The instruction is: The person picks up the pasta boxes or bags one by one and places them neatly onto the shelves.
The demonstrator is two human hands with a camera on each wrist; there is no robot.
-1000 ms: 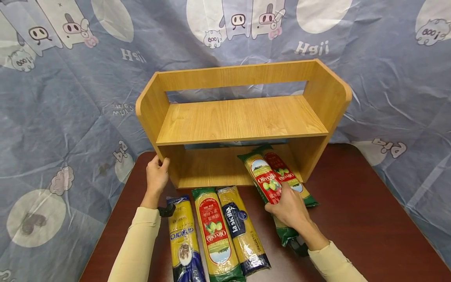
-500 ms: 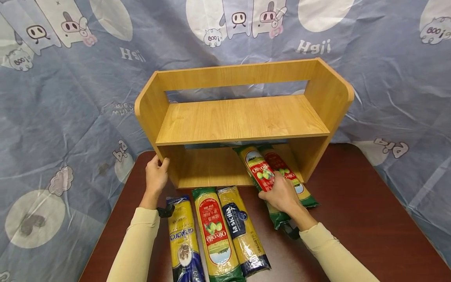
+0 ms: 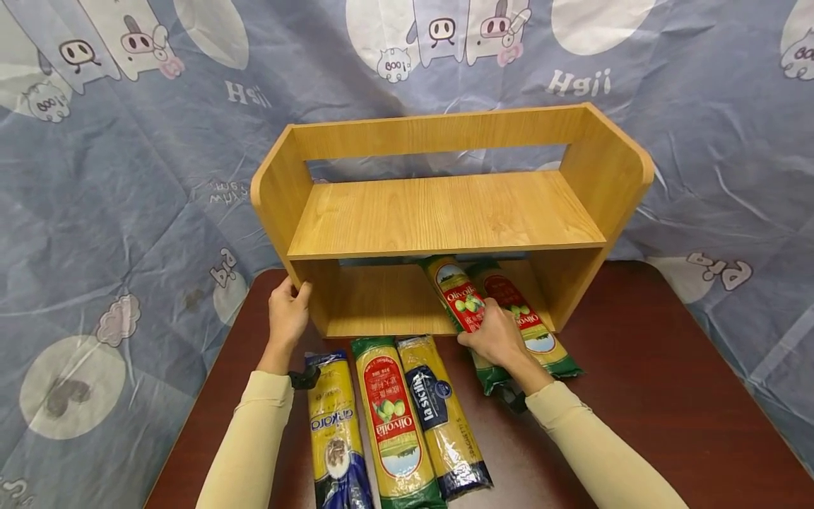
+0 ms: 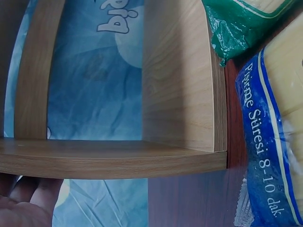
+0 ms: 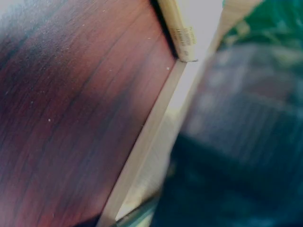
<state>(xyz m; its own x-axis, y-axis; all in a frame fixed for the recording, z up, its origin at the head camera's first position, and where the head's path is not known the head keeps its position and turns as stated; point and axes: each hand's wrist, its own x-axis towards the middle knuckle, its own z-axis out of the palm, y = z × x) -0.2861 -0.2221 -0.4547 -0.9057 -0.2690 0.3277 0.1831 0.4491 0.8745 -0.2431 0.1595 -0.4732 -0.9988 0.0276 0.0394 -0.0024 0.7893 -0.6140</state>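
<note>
Behind both of your hands, a blue cartoon-print cloth [image 3: 127, 177] hangs as a backdrop and drapes past the far corners of the dark red-brown table [image 3: 668, 396]. On that table, straight ahead of you, stands the two-tier wooden shelf [image 3: 445, 212], its upper board bare of packets. Your left hand [image 3: 287, 318] grips the shelf's left side panel at its front lower edge, fingers curled round the board; the left wrist view shows fingertips behind that panel. Your right hand [image 3: 492, 339] grasps an Olivolla spaghetti packet [image 3: 459, 297], green-ended with a red label. The packet lies at an angle, its far end under the upper board in the lower compartment, its near end sticking out toward you beneath your wrist. Just right of that hand, touching the held packet, a second Olivolla packet [image 3: 531, 329] lies half inside the same compartment. Between your forearms, three more packets lie side by side: a blue-and-yellow Ankara packet [image 3: 333, 431] nearest your left arm, another Olivolla packet [image 3: 389, 424] in the middle, and a La Sicilia packet [image 3: 439, 417] nearest your right. The right wrist view is too blurred to add detail.
</note>
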